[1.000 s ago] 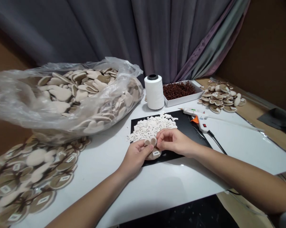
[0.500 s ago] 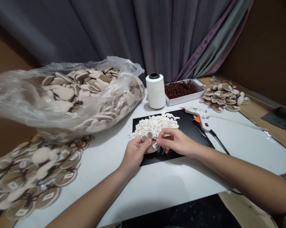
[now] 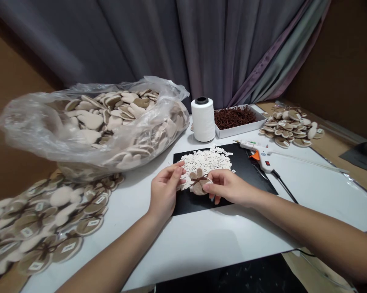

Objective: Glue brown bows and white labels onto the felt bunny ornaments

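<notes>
A small beige felt bunny-shaped piece [image 3: 199, 188] with two rounded ears and a dark brown bow is held at its right edge by my right hand [image 3: 224, 185], between thumb and fingers. Just to its left is my left hand [image 3: 166, 183], apart from the piece, with its fingers loosely bent and nothing seen between them. Below and behind both hands, a heap of small white printed labels [image 3: 206, 159] lies on a black sheet [image 3: 244, 171]. My right fingers cover part of the piece, and no label shows on it.
A clear plastic bag [image 3: 27, 126] full of felt pieces stands at left, with labelled bow-tied pieces [image 3: 67, 246] before it. Behind the sheet are a white thread cone [image 3: 203, 122] and a box of brown bows [image 3: 236, 118]. A glue gun [image 3: 261, 154] and another pile [image 3: 288, 126] lie right.
My left hand has let go of the felt piece and moved slightly left. My right hand now holds it alone. The white label seen on it earlier no longer shows. The view has shifted slightly.
</notes>
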Available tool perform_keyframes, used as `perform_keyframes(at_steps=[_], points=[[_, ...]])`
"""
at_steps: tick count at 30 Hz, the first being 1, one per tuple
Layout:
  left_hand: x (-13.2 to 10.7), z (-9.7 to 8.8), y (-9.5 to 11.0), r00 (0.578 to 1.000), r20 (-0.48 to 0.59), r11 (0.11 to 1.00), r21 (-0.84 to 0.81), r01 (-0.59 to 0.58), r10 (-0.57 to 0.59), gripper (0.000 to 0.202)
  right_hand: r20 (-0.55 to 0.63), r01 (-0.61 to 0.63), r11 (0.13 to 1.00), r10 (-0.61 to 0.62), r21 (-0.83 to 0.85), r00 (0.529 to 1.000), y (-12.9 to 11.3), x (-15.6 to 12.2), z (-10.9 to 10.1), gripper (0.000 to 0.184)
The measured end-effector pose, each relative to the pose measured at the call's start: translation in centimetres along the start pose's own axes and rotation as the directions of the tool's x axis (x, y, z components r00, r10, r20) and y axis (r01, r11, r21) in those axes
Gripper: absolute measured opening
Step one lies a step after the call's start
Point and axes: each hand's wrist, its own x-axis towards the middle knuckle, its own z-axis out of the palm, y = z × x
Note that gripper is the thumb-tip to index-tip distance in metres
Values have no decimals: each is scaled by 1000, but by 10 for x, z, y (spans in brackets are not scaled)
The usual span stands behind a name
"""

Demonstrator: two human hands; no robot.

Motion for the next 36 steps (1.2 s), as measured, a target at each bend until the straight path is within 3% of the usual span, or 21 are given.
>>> perform_keyframes(at_steps=[2, 7, 10, 13, 17, 21, 29, 33, 36], points=[[2, -2, 1, 999, -16, 999, 18, -45, 46, 23, 5, 10, 999, -10, 36, 1000, 2, 0, 0, 28], [-1, -2, 0, 974, 221, 991, 116, -73, 46, 31, 19, 12, 991, -14, 132, 1000, 7, 2, -1, 29], [-3, -2, 0, 978, 203, 985, 153, -77, 45, 37, 64, -2, 985, -9, 173, 998, 8, 3, -1, 28], [-2, -3, -1, 976, 182, 967, 201, -156, 119, 32, 90, -15, 984, -1, 176, 996, 6, 2, -2, 32], [-2, -7, -3, 943, 238, 904, 303, -301, 235, 11, 53, -25, 978, 15, 207, 999, 3, 1, -3, 31], [-5, -9, -4, 922, 291, 890, 300, -342, 256, 9, 39, -44, 970, 36, 240, 999, 2, 1, -4, 29], [-6, -5, -2, 910, 385, 961, 157, -229, 154, 18, -19, -13, 980, 17, 199, 1000, 2, 2, -2, 33], [-8, -3, 1, 936, 349, 995, 68, -75, 47, 27, -28, -26, 987, 31, 158, 999, 1, 1, 0, 34], [-9, 0, 3, 922, 381, 997, 16, 71, -72, 37, -16, -34, 993, 36, 117, 999, 2, 0, 1, 34]])
